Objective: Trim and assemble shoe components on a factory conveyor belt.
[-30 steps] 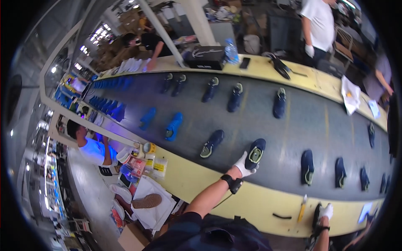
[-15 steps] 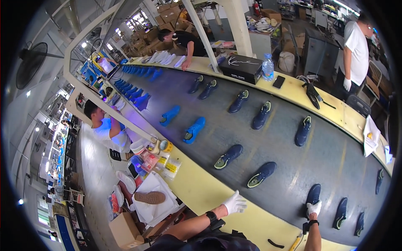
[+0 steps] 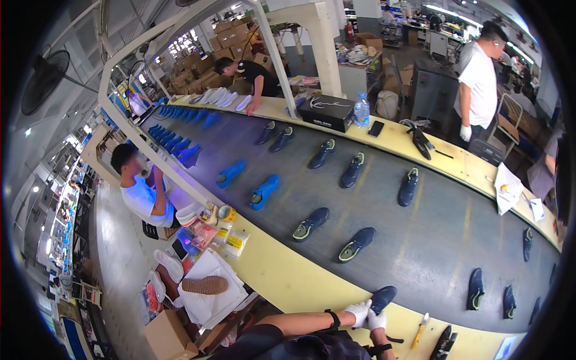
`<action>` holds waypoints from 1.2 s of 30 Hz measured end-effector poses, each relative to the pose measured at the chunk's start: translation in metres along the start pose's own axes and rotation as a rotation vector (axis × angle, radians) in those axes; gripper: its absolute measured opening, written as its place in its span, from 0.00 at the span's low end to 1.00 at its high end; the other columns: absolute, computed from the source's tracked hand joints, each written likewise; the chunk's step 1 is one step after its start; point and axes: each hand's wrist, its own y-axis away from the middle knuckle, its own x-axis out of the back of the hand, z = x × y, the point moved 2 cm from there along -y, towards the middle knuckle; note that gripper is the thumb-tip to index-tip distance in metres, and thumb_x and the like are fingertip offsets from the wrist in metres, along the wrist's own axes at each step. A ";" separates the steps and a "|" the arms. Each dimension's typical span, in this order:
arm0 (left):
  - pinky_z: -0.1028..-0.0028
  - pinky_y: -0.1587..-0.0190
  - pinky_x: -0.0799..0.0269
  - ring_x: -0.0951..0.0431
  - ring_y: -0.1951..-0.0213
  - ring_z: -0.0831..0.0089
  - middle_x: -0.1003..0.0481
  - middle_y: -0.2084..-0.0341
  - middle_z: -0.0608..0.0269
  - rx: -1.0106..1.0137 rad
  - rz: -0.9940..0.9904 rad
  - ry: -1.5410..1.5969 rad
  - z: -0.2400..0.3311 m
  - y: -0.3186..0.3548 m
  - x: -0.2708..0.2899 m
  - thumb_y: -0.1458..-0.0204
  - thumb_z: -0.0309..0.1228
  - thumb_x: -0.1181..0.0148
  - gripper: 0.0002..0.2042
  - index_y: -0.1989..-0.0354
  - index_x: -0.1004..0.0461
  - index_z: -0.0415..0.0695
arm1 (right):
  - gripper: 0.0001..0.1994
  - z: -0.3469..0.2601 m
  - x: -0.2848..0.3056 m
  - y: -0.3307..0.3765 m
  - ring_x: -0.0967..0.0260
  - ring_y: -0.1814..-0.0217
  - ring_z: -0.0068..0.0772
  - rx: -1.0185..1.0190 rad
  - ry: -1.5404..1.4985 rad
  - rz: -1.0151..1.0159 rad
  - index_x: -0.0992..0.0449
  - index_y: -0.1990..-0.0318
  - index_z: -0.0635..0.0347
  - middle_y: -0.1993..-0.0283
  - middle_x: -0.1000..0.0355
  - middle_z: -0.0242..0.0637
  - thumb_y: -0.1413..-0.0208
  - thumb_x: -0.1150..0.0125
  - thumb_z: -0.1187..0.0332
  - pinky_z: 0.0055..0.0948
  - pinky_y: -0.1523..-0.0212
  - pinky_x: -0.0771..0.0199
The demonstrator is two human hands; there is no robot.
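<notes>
A navy sneaker (image 3: 383, 298) is held at the near edge of the belt, its toe pointing up and to the right. My left hand (image 3: 359, 312), in a white glove, closes on its heel side. Close beside it, my white-gloved right hand (image 3: 377, 320) grips the same shoe from below. Some of the fingers are hidden behind the shoe or each other. On the belt in front of my hands lie another navy sneaker (image 3: 357, 244) and one farther left (image 3: 311, 224), both with pale green linings.
The grey conveyor belt (image 3: 432, 252) carries several more navy shoes and bright blue shoes (image 3: 264, 191). A yellow-handled knife (image 3: 421, 331) lies on the near ledge. Across the belt are a black shoebox (image 3: 327, 112) and a water bottle (image 3: 362, 111). A brown sole (image 3: 204, 285) rests at left; co-workers stand nearby.
My right hand has lifted the navy sneaker off the belt and brought it left, toward me. My left hand has moved from open above the ledge onto the shoe. The view has shifted right.
</notes>
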 end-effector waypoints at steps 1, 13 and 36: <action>0.53 0.46 0.24 0.21 0.45 0.46 0.25 0.44 0.40 0.010 0.000 -0.047 -0.003 0.004 -0.002 0.50 0.50 0.34 0.47 0.25 0.50 0.41 | 0.25 0.013 -0.003 0.001 0.18 0.55 0.55 -0.067 0.122 -0.014 0.22 0.54 0.72 0.59 0.19 0.60 0.47 0.32 0.54 0.44 0.53 0.21; 0.49 0.53 0.23 0.18 0.55 0.43 0.21 0.51 0.41 -0.181 0.210 -0.108 -0.026 0.024 -0.006 0.42 0.40 0.42 0.34 0.27 0.43 0.47 | 0.26 -0.109 0.012 0.077 0.20 0.54 0.61 0.309 0.788 -0.153 0.31 0.46 0.58 0.57 0.20 0.56 0.46 0.29 0.56 0.50 0.52 0.20; 0.48 0.55 0.21 0.18 0.55 0.40 0.20 0.54 0.40 -0.037 0.250 0.121 -0.043 0.038 -0.019 0.37 0.42 0.49 0.16 0.53 0.25 0.42 | 0.14 -0.112 -0.013 0.053 0.19 0.72 0.57 0.701 1.257 -0.326 0.28 0.58 0.64 0.73 0.20 0.53 0.36 0.46 0.60 0.55 0.68 0.22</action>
